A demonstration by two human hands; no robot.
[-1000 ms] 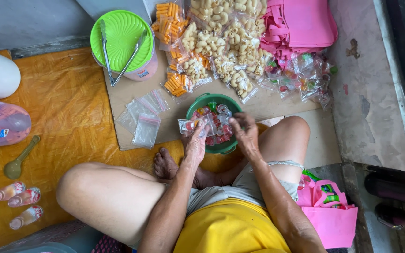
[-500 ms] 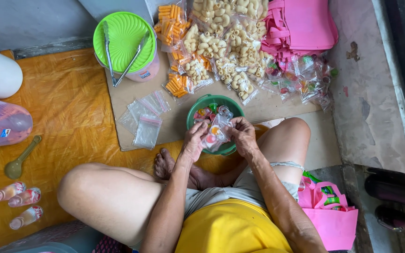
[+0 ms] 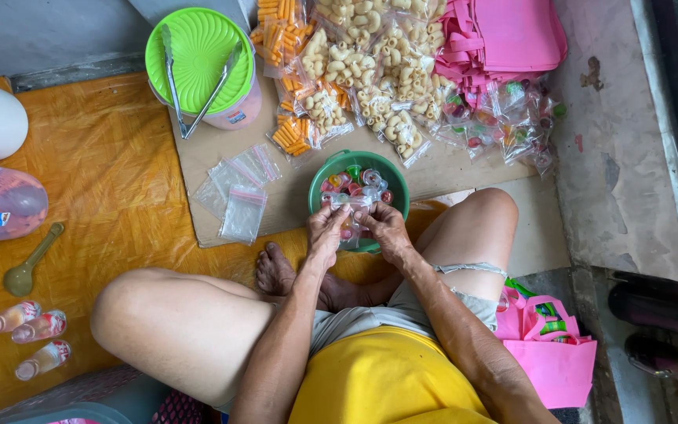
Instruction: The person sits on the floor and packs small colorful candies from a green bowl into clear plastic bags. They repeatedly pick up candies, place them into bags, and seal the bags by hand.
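I sit cross-legged on the floor. My left hand [image 3: 326, 233] and my right hand [image 3: 384, 229] together pinch a small clear plastic bag [image 3: 353, 212] of colourful sweets, held just over a green bowl [image 3: 391, 179]. The bowl holds more wrapped red, green and clear sweets. Both hands grip the bag's top edge, thumbs close together. Several empty clear zip bags [image 3: 241, 194] lie on a sheet of cardboard [image 3: 205, 149] to the left of the bowl.
Bagged pale and orange snacks [image 3: 362, 71] lie beyond the bowl, bagged sweets [image 3: 504, 118] to the right. Pink bags [image 3: 504, 35] are stacked at the back, another [image 3: 555, 353] by my right knee. Metal tongs [image 3: 194, 86] rest on a green lid. A spoon [image 3: 29, 263] and small bottles [image 3: 29, 338] lie left.
The hands have drawn slightly toward me, from inside the bowl to its near rim, with the small bag now held between both.
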